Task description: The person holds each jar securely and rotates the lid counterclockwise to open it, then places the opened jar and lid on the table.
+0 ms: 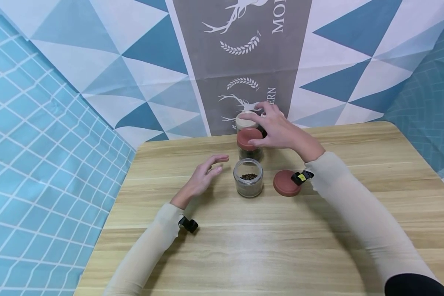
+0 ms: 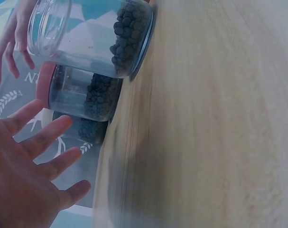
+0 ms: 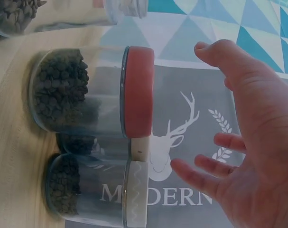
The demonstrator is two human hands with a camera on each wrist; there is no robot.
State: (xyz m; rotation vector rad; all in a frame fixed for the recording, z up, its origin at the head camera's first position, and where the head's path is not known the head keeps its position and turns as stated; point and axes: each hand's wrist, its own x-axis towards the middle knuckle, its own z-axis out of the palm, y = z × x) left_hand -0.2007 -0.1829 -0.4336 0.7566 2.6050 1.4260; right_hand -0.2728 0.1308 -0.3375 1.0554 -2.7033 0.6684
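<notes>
An uncovered glass jar (image 1: 248,190) with small dark pellets at its bottom stands in the middle of the wooden table. My left hand (image 1: 202,177) hovers to its left, fingers apart and holding nothing. Behind it stands a glass jar with a red lid (image 1: 246,135), also partly filled with dark pellets. Over that jar reaches my right hand (image 1: 275,128), thumb and fingers spread; in the right wrist view a gap separates them from the lid. A loose red lid (image 1: 285,183) lies flat on the table, right of the uncovered jar.
Two jars with pale lids, one jar (image 3: 101,190) nearer the right wrist camera, stand behind the red-lidded one, close to the patterned backdrop (image 1: 151,61). The right forearm (image 1: 359,205) crosses above the table (image 1: 237,255). A blue gridded cloth (image 1: 40,164) hangs at the left.
</notes>
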